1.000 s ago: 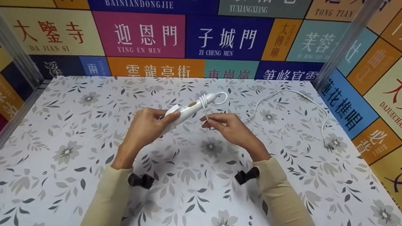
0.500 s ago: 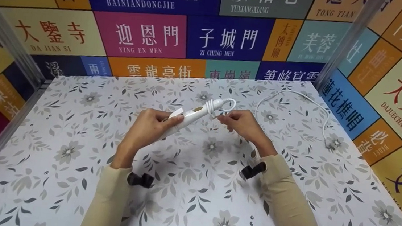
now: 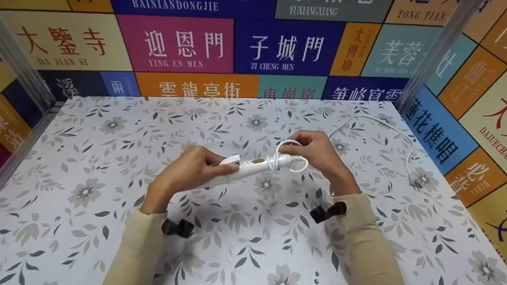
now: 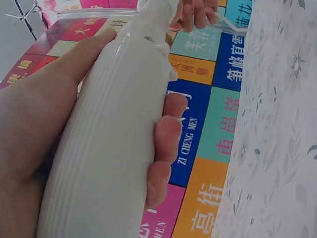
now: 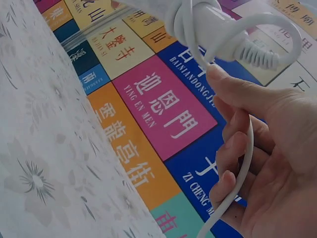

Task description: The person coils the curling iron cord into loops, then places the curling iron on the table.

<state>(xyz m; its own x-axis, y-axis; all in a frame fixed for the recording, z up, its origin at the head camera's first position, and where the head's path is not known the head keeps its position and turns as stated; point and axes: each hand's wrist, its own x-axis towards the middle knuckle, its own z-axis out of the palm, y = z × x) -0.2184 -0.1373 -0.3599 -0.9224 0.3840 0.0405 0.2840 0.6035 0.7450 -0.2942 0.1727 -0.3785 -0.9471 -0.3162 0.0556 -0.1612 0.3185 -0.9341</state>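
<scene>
My left hand (image 3: 195, 168) grips a white hair iron (image 3: 249, 167), fingers and thumb round its ridged body (image 4: 106, 134) in the left wrist view. A small white tab (image 3: 230, 159) sticks up beside the thumb, and a gold patch (image 3: 258, 161) shows on the shaft. Several turns of white cord (image 3: 274, 162) wrap the iron's tail end. My right hand (image 3: 319, 152) is just beyond that end, pinching the cord between thumb and fingers. In the right wrist view, the held cord (image 5: 245, 163) runs down across the palm, near the ribbed cord sleeve (image 5: 257, 55).
The free cord (image 3: 375, 118) curves over the flower-patterned table (image 3: 89, 238) to a dark plug (image 3: 416, 183) near the right edge. Panels with printed characters (image 3: 175, 44) stand behind and at both sides. A black wrist camera (image 3: 177, 227) sits on each sleeve.
The iron has swung closer to level, its tail end moving right and nearer to me. My right hand has moved right and slightly away, drawing the cord over the tail end.
</scene>
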